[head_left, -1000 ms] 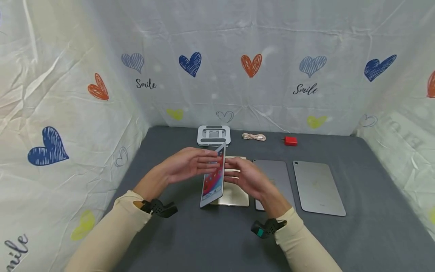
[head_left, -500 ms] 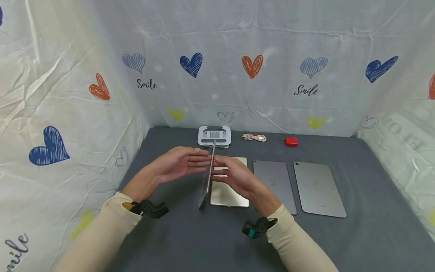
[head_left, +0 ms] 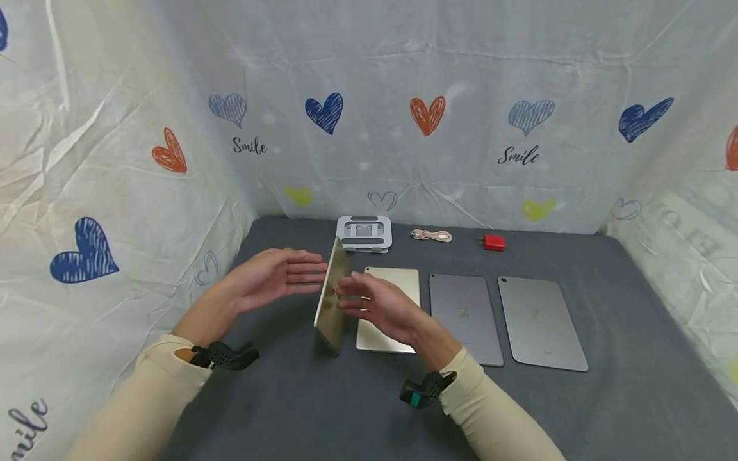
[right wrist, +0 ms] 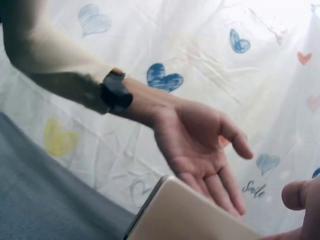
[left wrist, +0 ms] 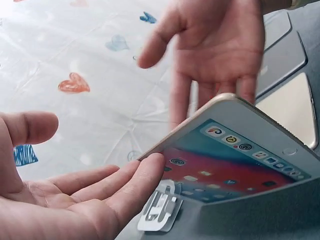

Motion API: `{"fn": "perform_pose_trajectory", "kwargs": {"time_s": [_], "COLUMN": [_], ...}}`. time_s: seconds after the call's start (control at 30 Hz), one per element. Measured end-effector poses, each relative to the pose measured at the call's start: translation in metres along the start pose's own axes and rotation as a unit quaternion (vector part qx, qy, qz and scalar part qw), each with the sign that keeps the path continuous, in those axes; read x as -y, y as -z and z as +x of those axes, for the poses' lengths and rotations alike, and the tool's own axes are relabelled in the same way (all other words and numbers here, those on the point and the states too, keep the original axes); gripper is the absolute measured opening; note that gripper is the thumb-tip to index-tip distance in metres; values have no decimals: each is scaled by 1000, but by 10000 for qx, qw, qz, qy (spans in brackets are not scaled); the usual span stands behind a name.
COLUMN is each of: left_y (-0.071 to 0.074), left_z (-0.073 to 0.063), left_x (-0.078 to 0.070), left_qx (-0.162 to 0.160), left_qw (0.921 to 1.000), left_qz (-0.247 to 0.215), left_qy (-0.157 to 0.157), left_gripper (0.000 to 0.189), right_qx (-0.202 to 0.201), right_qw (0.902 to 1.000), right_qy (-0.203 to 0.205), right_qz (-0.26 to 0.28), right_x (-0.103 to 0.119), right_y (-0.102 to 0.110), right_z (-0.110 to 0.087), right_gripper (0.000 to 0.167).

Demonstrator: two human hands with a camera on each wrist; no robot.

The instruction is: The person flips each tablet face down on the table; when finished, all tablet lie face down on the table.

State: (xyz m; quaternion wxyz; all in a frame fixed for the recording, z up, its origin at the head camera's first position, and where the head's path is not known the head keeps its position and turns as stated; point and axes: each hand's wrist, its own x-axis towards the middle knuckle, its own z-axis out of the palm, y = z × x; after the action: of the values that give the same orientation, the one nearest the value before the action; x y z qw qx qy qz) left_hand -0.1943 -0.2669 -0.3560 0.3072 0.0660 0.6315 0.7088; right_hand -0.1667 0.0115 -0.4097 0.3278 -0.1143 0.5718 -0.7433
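Note:
A gold-backed tablet (head_left: pixel 330 315) stands tilted on its edge above the table, between my two hands. Straight fingers of my left hand (head_left: pixel 266 276) touch its screen side, palm facing inward. My right hand (head_left: pixel 385 306) has its fingers extended at the gold back; in the left wrist view they pass behind the tablet (left wrist: pixel 235 150), so their contact is hidden. App icons glow on the lit screen in that view. The right wrist view shows only a corner of the tablet's back (right wrist: pixel 185 212). Neither thumb grips it.
Right of my hands, a gold tablet (head_left: pixel 398 282), a dark grey tablet (head_left: pixel 464 310) and a silver tablet (head_left: pixel 542 320) lie face down. Behind are a folding stand (head_left: pixel 364 234), a coiled cable (head_left: pixel 431 235) and a red charger plug (head_left: pixel 493 242). Heart-printed cloth surrounds the table.
Both hands have moved left with the tablet. It has turned between them, so its screen, which faced the head camera, now faces left and the gold back shows.

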Motion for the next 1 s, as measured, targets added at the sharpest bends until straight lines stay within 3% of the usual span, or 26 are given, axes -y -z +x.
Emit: {"fn": "perform_pose_trajectory", "kwargs": {"time_s": [0.37, 0.5, 0.77, 1.0], "left_y": [19, 26, 47, 55], "left_z": [-13, -15, -7, 8], "left_x": [6, 14, 42, 63], "left_qx": [-369, -538, -905, -1457], "left_qw": [9990, 9974, 9908, 9827], "left_qz": [199, 339, 420, 124], "left_qy": [154, 352, 918, 1136], "left_gripper": [62, 65, 67, 54], "right_qx": [-194, -239, -228, -208], "right_qw": [9989, 9982, 9982, 9985], "right_qy": [-421, -543, -536, -505], "right_qz": [23, 113, 102, 35], "right_x": [-37, -44, -49, -47], "right_y": [13, 15, 16, 16], "right_z": [11, 13, 12, 9], "right_gripper": [68, 70, 71, 73]}}
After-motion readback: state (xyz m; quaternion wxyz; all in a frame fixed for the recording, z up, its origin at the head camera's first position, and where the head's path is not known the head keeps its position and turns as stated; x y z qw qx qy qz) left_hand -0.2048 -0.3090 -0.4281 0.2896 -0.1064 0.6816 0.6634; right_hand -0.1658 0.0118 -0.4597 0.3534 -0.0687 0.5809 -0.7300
